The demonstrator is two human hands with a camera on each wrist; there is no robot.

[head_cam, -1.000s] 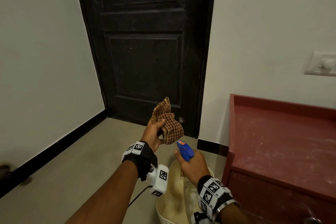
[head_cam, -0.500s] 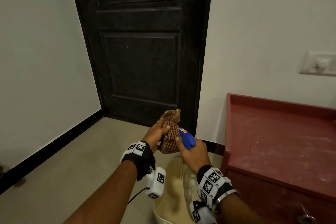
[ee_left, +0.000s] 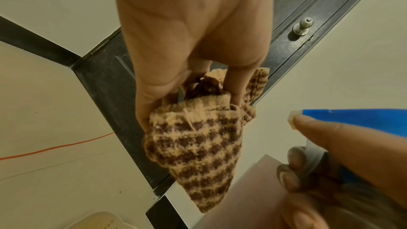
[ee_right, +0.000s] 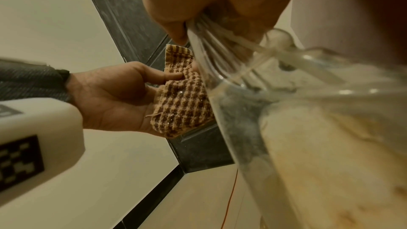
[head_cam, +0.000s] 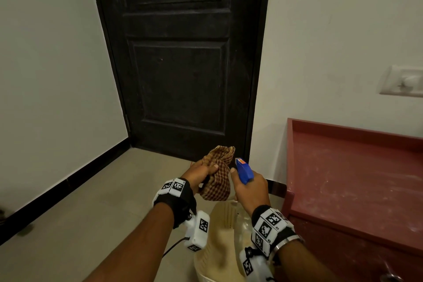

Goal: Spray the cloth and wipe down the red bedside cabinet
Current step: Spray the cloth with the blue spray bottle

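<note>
Clearly the spraying step is in hand: the left hand [head_cam: 198, 173] pinches the bunched checked cloth [head_cam: 217, 178] between thumb and fingers, while the right hand [head_cam: 249, 186] is clenched round the neck of the spray bottle [head_cam: 244, 170], its blue nozzle just beside the cloth and aimed at it. Both are held over a cream bin [head_cam: 219, 256] on the floor, with the red cabinet [head_cam: 357, 181] near on the right, its dusty top not yet wiped. Next, I judge, comes a trigger squeeze, then carrying the damp cloth right onto that top.
</note>
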